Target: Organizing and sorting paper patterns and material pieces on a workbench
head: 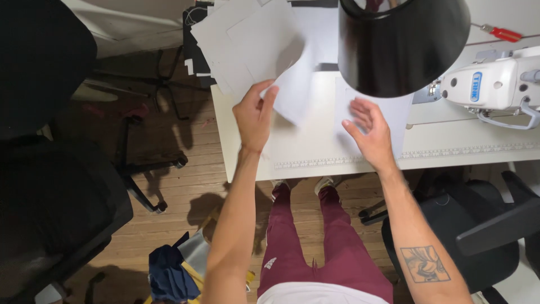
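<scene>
Far left at nine o'clock: black office chair (50,169) on wooden floor (180,180). Left hand (256,115), fingers pinched on corner of white sheet (292,93), lifted off white table (315,149), stack of pale sheets (242,39) at eleven o'clock. Right hand (368,132) spread open, flat on second white sheet (396,112), gripping nothing. Black lamp shade (402,42) at twelve o'clock. White sewing machine (495,84) at two o'clock.
</scene>
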